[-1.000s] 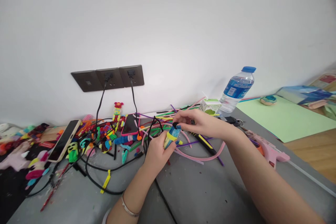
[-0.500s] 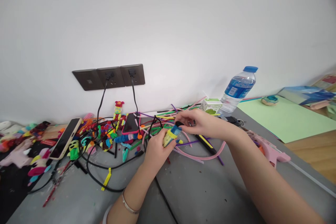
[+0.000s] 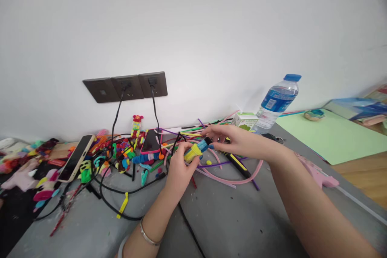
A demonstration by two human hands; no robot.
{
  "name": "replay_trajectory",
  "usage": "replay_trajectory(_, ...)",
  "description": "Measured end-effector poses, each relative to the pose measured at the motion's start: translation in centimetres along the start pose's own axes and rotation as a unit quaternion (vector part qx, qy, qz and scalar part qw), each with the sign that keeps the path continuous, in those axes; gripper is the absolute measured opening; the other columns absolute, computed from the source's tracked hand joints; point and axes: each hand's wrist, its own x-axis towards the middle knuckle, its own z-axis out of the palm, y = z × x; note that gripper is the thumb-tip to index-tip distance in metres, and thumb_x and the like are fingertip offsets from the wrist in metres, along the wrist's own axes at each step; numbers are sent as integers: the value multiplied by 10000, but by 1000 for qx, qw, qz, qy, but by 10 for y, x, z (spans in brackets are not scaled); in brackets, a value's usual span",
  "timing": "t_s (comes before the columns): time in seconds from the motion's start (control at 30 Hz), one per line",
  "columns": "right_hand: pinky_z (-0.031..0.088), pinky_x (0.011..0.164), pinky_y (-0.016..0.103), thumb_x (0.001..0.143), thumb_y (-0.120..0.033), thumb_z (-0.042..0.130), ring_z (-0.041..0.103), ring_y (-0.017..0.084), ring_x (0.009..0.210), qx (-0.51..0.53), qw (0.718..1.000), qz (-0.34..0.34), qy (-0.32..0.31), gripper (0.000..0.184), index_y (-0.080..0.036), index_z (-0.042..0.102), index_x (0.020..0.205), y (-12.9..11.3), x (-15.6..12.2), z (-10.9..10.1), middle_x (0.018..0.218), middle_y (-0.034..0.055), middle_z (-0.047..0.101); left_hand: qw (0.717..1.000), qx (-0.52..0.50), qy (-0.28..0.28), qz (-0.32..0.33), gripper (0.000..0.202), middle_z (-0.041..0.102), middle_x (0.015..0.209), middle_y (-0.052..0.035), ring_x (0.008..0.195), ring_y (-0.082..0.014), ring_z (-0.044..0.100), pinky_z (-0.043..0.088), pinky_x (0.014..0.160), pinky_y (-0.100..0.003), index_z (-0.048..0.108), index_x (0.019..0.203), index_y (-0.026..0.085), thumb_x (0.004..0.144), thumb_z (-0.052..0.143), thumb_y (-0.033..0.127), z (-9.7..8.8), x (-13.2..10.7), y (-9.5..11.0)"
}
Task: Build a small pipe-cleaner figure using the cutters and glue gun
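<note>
A small fuzzy pipe-cleaner figure (image 3: 192, 152), yellow at one end and blue with a black tip at the other, is tilted up to the right above the table. My left hand (image 3: 180, 169) is closed around its yellow part, thumb along the near side. My right hand (image 3: 231, 139) curls at the blue and black end, thumb against it and forefinger arched above. Part of the figure is hidden by my fingers. Just below lies a small yellow pompom (image 3: 209, 163), close to loose pink pipe cleaners (image 3: 232, 181).
Black cables (image 3: 121, 215) run across the grey table from the wall sockets (image 3: 125, 88). Left are phones (image 3: 77, 157) and several fuzzy figures. A yellow-black cutter (image 3: 237, 165), drink carton (image 3: 244, 120), tilted water bottle (image 3: 278, 100) and pink glue gun (image 3: 320, 175) are at right.
The figure has turned so its black tip shows more. My right forefinger has lifted from the tip, and more of the yellow part is visible in my left hand.
</note>
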Motion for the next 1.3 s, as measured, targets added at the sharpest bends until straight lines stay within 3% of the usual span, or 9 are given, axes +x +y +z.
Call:
replay_trajectory(0.57,471,651,281,812,-330,573,629,191,734,12,999,39,16,260,-180,711,973,-4,5,-1,828,48,716,998,50,-25,38,176,647,998,-80,897,-217,638,476,740,-302,475,1057,200,890,518,233,-3,-3,-2)
replay_trajectory(1.3,469,666,281,816,-286,597,641,193,772,-13,1000,13,8,276,-228,737,1047,7,4,1,884,36,723,994,72,-40,64,164,624,1028,-92,964,-243,630,485,805,-350,438,997,209,862,527,235,-2,-3,-4)
